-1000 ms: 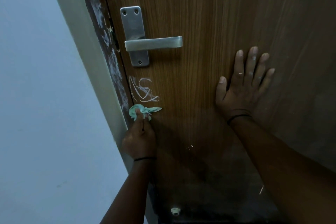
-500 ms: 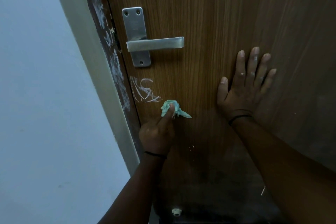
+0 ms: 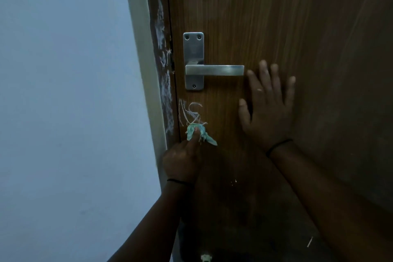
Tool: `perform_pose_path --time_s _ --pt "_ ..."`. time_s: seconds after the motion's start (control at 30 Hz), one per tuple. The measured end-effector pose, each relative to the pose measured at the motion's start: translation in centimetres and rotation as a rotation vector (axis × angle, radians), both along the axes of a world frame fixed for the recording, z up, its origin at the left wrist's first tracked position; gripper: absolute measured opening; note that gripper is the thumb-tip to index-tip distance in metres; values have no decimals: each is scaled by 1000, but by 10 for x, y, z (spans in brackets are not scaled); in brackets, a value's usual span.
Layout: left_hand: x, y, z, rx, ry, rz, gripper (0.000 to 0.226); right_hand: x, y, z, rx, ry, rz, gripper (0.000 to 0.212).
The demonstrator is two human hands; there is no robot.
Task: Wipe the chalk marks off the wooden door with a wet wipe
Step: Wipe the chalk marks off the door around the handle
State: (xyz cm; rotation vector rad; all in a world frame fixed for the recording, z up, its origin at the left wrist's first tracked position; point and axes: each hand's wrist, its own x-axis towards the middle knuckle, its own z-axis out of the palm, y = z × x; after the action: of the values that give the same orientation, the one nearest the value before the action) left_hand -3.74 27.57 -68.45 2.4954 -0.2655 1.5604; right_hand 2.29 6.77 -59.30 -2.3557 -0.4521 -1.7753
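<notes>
White chalk scribbles mark the wooden door just below the metal handle plate, close to the door's left edge. A crumpled green wet wipe is pressed on the door at the lower end of the scribbles. My left hand pushes it there with an extended finger, the other fingers curled. My right hand lies flat on the door to the right of the scribbles, fingers spread and pointing up, fingertips near the end of the lever.
A silver lever handle sticks out to the right above the chalk. The dark door frame on the left carries smeared white marks. A pale wall fills the left side. A small white doorstop sits at the bottom.
My left hand slid the wipe right along the door, then back left and up to the bottom of the scribbles. My right hand stayed flat on the door; the view shifted.
</notes>
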Motion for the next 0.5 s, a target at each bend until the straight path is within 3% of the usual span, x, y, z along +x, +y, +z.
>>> perform_pose_path --time_s 0.17,0.43,0.5 --pt "15 7 23 -35 -176 11 34 16 28 9 13 9 -66 67" --pt "14 -5 -11 5 -84 -132 47 27 24 1 0 -95 -91 62" --pt "18 -1 1 16 -146 -101 36 26 25 1 -3 -105 -80 62"
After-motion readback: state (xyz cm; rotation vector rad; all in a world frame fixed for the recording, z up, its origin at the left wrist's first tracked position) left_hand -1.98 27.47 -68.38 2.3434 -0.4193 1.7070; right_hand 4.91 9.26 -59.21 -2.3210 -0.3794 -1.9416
